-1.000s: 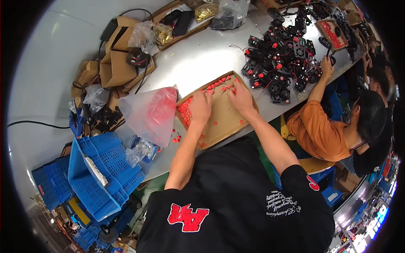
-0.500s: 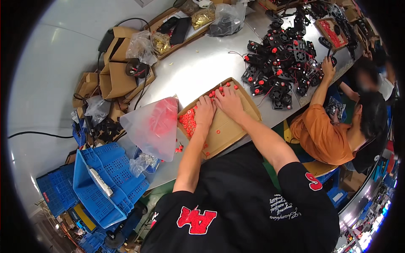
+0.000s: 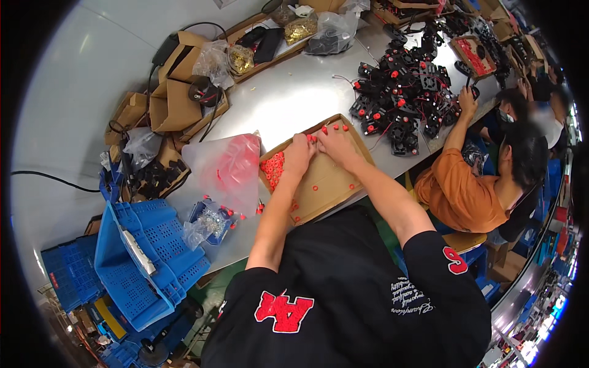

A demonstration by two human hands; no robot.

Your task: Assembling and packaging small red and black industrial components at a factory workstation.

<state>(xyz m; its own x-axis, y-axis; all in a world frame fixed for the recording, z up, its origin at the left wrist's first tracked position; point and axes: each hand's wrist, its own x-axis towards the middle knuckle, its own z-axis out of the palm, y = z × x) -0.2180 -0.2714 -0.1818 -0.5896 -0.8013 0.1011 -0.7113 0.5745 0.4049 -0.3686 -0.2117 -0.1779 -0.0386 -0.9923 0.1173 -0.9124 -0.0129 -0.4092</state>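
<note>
A shallow cardboard tray (image 3: 334, 184) lies on the metal bench before me, and both hands are over its far part. My left hand (image 3: 298, 156) has its fingers curled in a pinch, with a small red plastic part (image 3: 311, 138) at their tips. Close beside it, my right hand (image 3: 337, 147) is also closed, its fingertips nearly meeting the left ones; whatever it grips is hidden. Red ring-shaped pieces (image 3: 272, 168) are heaped along the tray's left side. More red parts sit at its far edge, and a few loose ones lie on its bottom.
A translucent bag of red pieces (image 3: 230, 168) stands left of the tray. Beyond it are open cardboard boxes (image 3: 178, 107). Black fan assemblies (image 3: 399, 92) pile up at far right, where a co-worker in orange (image 3: 460, 190) sits. Blue crates (image 3: 150, 257) are stacked at lower left.
My two hands have drawn together at the fingertips, the left moving slightly right. Another red ring now lies at the tray's right side. The whole view has shifted slightly.
</note>
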